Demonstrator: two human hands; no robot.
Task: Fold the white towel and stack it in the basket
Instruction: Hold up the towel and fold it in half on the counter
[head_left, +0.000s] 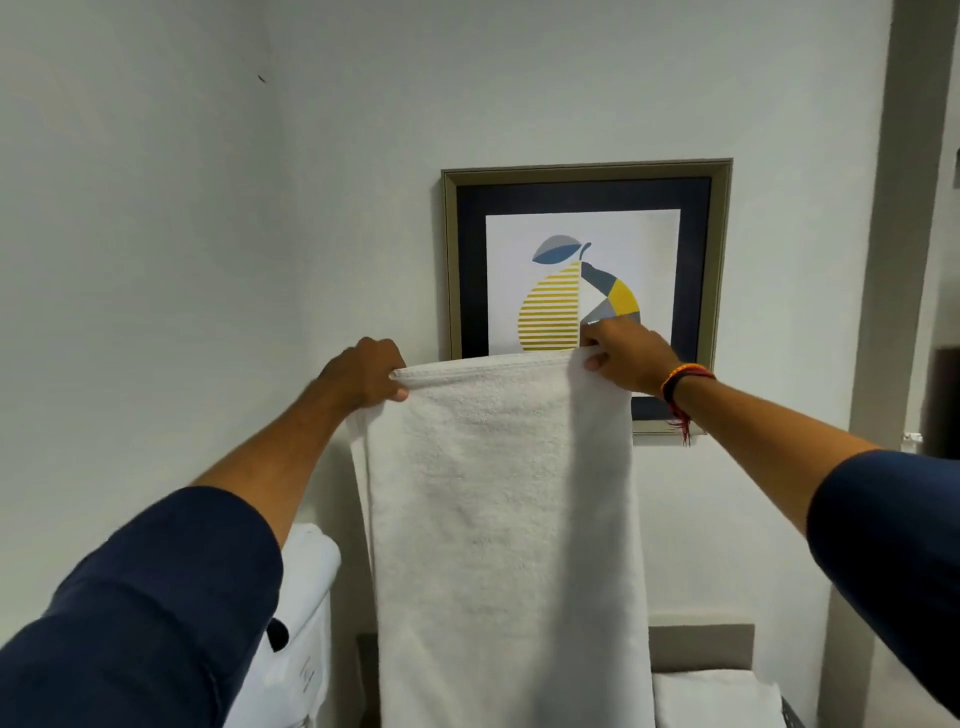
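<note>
The white towel (498, 530) hangs straight down in front of me, doubled lengthwise into a long strip that runs past the bottom of the view. My left hand (366, 376) pinches its top left corner. My right hand (626, 358), with a red thread band on the wrist, pinches the top right corner. Both arms are raised and stretched forward, so the top edge is held level and taut. A dark mesh edge at the lower right (792, 714) may be the basket; most of it is hidden.
A framed pear picture (587, 249) hangs on the pale wall right behind the towel. White folded linen (306, 587) is piled at the lower left, and another folded white towel (717, 696) lies at the lower right beneath a grey ledge (701, 642).
</note>
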